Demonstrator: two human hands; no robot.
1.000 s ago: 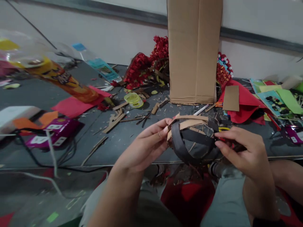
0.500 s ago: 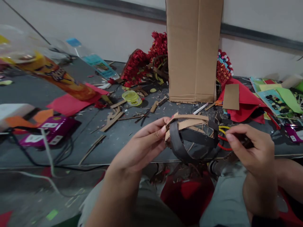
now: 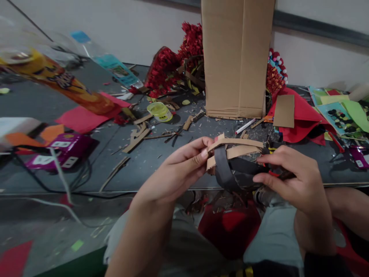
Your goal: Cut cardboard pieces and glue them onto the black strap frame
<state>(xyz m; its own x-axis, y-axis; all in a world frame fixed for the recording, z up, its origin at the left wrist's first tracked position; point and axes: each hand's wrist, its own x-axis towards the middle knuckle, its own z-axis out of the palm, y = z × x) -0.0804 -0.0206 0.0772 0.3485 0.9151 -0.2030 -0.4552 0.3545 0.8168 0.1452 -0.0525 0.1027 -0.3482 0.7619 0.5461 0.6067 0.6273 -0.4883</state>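
Observation:
A rounded frame of tan cardboard strips and black strips (image 3: 223,173) is held up in front of the table edge. My left hand (image 3: 181,169) pinches the frame's left end between thumb and fingers. At the opposite end, my right hand (image 3: 296,177) has its thumb and forefinger around the right side of the frame, closed on its black strips. Only small bits of yellow and red show behind the right fingers; the rest there is covered.
A cardboard panel (image 3: 225,61) stands upright against the wall. Red paper flowers (image 3: 164,71), a yellow tub (image 3: 160,111), a white marker (image 3: 245,126), a bottle (image 3: 118,71), an orange snack tube (image 3: 72,88) and a purple power strip (image 3: 66,150) lie among cardboard scraps.
My right hand has moved left, from the yellow and red rings at the frame's side onto the frame itself. The frame and my left hand have shifted slightly right in view.

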